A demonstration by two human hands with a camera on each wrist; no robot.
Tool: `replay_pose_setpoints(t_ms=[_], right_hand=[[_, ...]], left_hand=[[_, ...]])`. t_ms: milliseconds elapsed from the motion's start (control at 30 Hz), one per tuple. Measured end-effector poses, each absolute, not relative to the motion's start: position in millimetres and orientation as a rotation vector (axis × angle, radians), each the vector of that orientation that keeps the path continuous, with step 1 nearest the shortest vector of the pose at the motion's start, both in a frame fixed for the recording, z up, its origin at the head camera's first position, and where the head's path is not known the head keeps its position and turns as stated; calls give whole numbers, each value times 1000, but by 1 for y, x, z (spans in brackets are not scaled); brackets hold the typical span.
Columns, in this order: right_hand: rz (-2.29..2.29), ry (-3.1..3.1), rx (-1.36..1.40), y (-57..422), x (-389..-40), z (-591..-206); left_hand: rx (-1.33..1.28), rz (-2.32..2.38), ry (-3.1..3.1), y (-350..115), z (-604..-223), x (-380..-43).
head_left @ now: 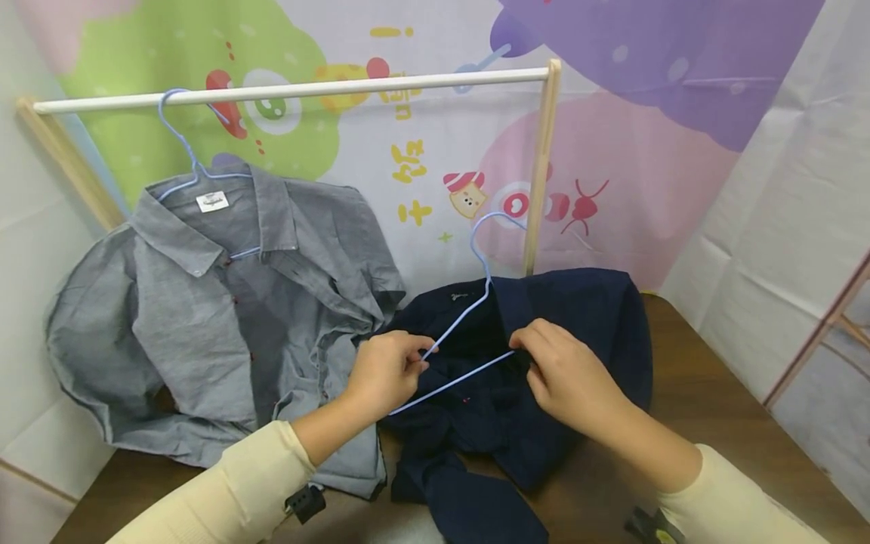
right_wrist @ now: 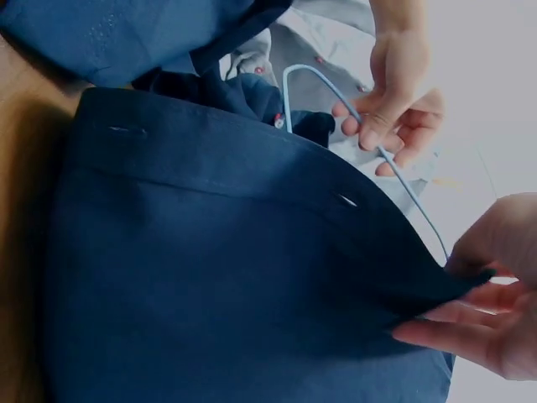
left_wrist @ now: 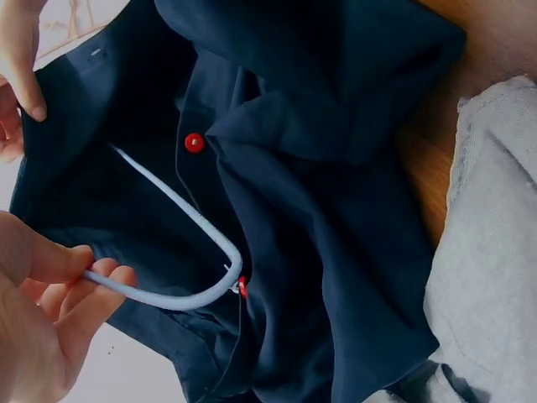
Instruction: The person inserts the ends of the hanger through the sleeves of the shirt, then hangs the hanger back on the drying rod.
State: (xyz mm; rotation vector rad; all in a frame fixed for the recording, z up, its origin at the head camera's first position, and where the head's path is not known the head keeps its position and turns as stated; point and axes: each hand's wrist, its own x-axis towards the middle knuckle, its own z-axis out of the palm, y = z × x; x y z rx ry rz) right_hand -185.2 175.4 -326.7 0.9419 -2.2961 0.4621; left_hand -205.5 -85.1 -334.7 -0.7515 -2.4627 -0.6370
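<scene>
A light-blue wire hanger (head_left: 460,320) is tilted over a navy shirt (head_left: 598,321) with red buttons. My left hand (head_left: 386,372) pinches one sloping arm of the hanger between thumb and fingers; in the left wrist view that bent hanger end (left_wrist: 220,243) sticks out over the shirt's front. Fingers of my right hand (head_left: 572,372) grip the edge of the shirt's front panel near the collar, as the right wrist view shows with the cloth (right_wrist: 252,227) drawn up. The hanger's other end is hidden under this panel. Its hook points up and right, beside the rack's post.
A grey shirt (head_left: 193,325) hangs on another blue hanger (head_left: 178,136) from the white rail (head_left: 292,92) at left. The rack's wooden post (head_left: 542,166) stands behind the navy shirt. Brown tabletop (head_left: 707,385) shows at right, and a printed cloth (head_left: 421,45) covers the back.
</scene>
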Motion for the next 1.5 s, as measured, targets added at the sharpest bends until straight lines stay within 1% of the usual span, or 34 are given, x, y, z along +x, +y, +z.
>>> replay_pose_setpoints(t_ms=[133, 233, 400, 533, 700, 1033, 1167, 1367, 1500], right_hand=[[485, -2390, 958, 183, -188, -318], [520, -2450, 922, 192, -190, -304], [495, -2392, 840, 202, -206, -279], [381, -2480, 857, 201, -217, -269], [248, -2573, 812, 200, -228, -271], [224, -2507, 785, 213, -238, -277], [204, -2478, 785, 219, -239, -278], [195, -2438, 789, 220, -242, -284], [206, -2409, 787, 220, -243, -288]], left_hand=[[-783, -595, -2417, -87, -335, -207], [-809, -566, -2400, -88, -336, -207], [-848, -482, -2379, -91, -337, -206], [-864, -435, -2353, -91, -336, -205], [-866, -392, -2348, -93, -336, -205], [-847, -384, -2300, -103, -331, -208], [-881, -403, -2338, -104, -329, -209], [-960, -476, -2410, -106, -324, -214], [-995, -645, -2521, -110, -317, -219]])
